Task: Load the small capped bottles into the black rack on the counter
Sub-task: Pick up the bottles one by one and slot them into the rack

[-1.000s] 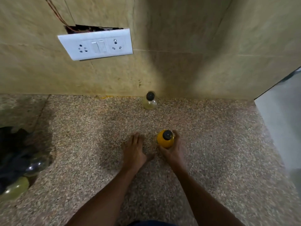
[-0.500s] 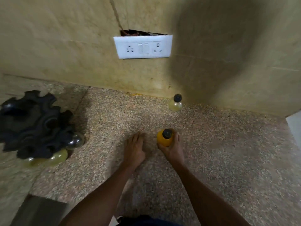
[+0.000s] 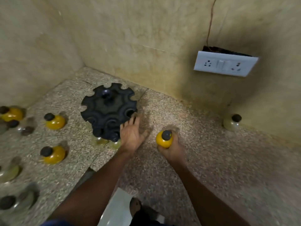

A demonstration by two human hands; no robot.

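Now the right hand (image 3: pixel 171 148) grips an orange bottle (image 3: pixel 164 141) upright, cap up, over the surface (image 3: pixel 211 160); the left hand (image 3: pixel 132 134), fingers spread, has moved to the black rack (image 3: pixel 108 110); view swung left.

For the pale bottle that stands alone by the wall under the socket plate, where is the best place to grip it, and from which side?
Grip the pale bottle around its rounded body just under the dark cap, coming from the front, the counter side. It stands upright close against the wall, so the back is likely blocked, while the counter in front is open. The cap looks too small for a secure hold.
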